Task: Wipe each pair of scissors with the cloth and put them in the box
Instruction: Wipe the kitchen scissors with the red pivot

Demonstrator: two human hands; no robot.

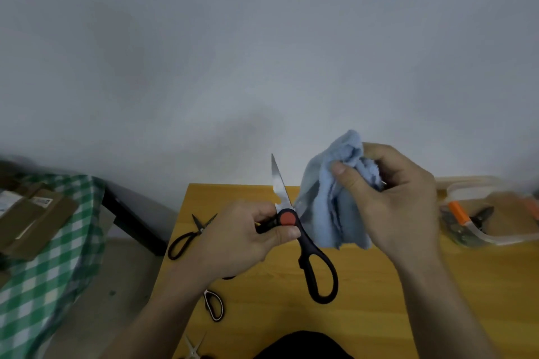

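My left hand [233,237] grips black-handled scissors [316,265] with a red pivot near the joint, blades pointing up and away above the yellow table [364,294]. My right hand [390,198] holds a crumpled light-blue cloth [329,192] just right of the blades, close to them near the pivot. At the right stands a clear plastic box [495,237] with an orange-handled tool and dark scissors inside. Small black scissors [189,237] lie open at the table's left edge. Another black handle [214,304] shows under my left forearm, and pale small scissors [194,348] lie at the bottom edge.
A green-checked cloth [49,271] covers a surface at the left, with brown cardboard pieces [29,221] on it. A dark bar [131,221] runs between that surface and the table. A grey wall fills the upper view.
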